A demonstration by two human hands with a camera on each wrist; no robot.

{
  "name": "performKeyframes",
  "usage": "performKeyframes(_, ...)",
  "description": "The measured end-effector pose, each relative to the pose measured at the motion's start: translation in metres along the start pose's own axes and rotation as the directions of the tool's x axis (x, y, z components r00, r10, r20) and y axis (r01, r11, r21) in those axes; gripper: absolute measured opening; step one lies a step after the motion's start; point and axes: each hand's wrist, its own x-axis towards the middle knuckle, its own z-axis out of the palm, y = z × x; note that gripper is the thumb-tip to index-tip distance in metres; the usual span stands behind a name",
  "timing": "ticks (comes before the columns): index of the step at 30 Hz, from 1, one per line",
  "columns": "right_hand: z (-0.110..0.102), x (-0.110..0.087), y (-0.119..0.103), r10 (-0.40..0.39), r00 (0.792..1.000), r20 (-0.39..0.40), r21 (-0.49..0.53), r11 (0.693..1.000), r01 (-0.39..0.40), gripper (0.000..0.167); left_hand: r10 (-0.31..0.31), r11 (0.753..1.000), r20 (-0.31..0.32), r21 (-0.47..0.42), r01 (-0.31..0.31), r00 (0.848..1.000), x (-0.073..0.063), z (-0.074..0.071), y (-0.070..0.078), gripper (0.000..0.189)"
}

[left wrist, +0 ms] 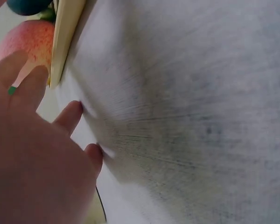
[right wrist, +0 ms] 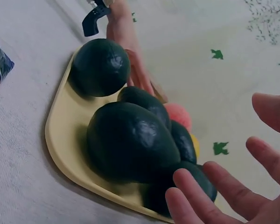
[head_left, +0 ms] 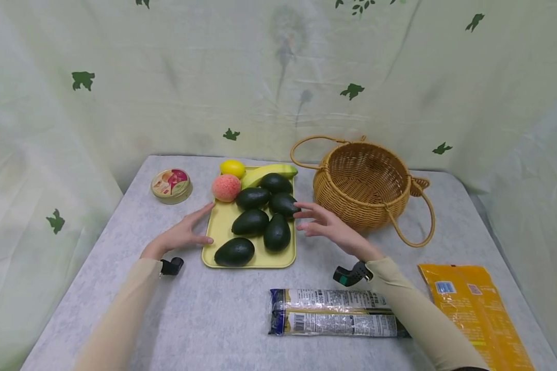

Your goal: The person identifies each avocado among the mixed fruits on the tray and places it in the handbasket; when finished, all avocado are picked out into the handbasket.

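A yellow tray (head_left: 223, 219) holds several dark green avocados (head_left: 276, 233), a banana (head_left: 266, 174), a yellow lemon (head_left: 232, 168) and a pink-red peach (head_left: 226, 187). My left hand (head_left: 178, 235) is at the tray's left edge, thumb and fingers spread; whether it touches the rim I cannot tell. Across the tray, my right hand (head_left: 324, 225) reaches over the right rim beside an avocado (head_left: 283, 205), fingers extended and apart. Its palm holds nothing in the right wrist view, where the tray's corner (right wrist: 60, 149) shows below the avocados.
A wicker basket (head_left: 327, 193) with raised handles stands right of the tray. Left of it sits a round tin (head_left: 171, 186). Nearer me lie a long clear-and-blue packet (head_left: 334, 312), partly under my right forearm, and an orange bag (head_left: 478, 314). A leaf-print curtain (head_left: 190, 93) surrounds the table.
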Motion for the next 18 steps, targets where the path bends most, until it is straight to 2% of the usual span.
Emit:
performKeyframes(2, 0.002, 0.004, 0.005, 0.02, 1.0, 0.018, 0.006, 1.0, -0.02, 0.053, 0.001, 1.0, 0.017, -0.004, -0.001, 1.0, -0.001, -0.001, 0.0, 0.097)
performKeyframes(9, 0.011, 0.015, 0.01, 0.085, 0.996, 0.024, -0.083, 0.993, -0.083, 0.056, -0.106, 0.994, 0.066, 0.046, 0.103, 0.992, -0.004, -0.003, 0.003, 0.098)
performKeyframes(18, 0.025, 0.031, 0.01, 0.169, 0.985, -0.022, -0.247, 0.954, -0.17, 0.057, -0.158, 0.987, 0.063, 0.038, 0.156, 0.985, -0.005, -0.001, 0.004, 0.101)
